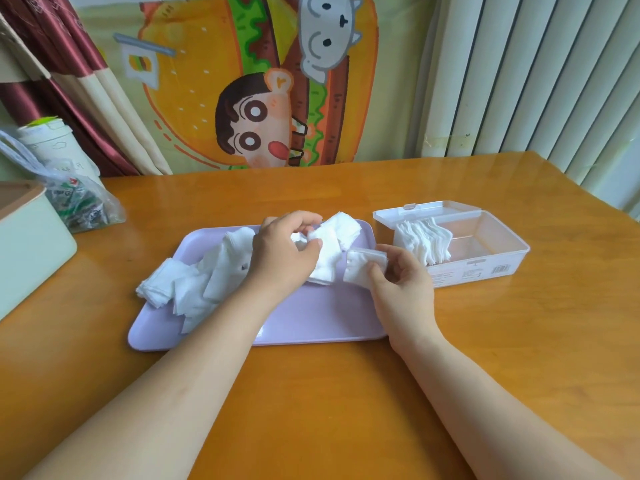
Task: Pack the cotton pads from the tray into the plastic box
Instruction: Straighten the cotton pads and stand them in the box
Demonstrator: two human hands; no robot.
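Cotton pads (194, 282) lie heaped on the tray (311, 323) under the left hand (284, 252), which pinches some; the right hand (401, 285) grips a small stack (363, 268). Beside it the plastic box (502, 261) holds one batch (422, 242); most remain.

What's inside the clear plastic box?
A bunch of white cotton pads leans at the left end of the plastic box; the rest looks bare. Their bottoms blur behind the frosted front wall.

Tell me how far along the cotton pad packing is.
Partly done. A row of pads stands in the plastic box, at its left end. The right hand holds a small stack, the left hand pinches a pad from the pile. Most pads are left, heaped on the lilac tray.
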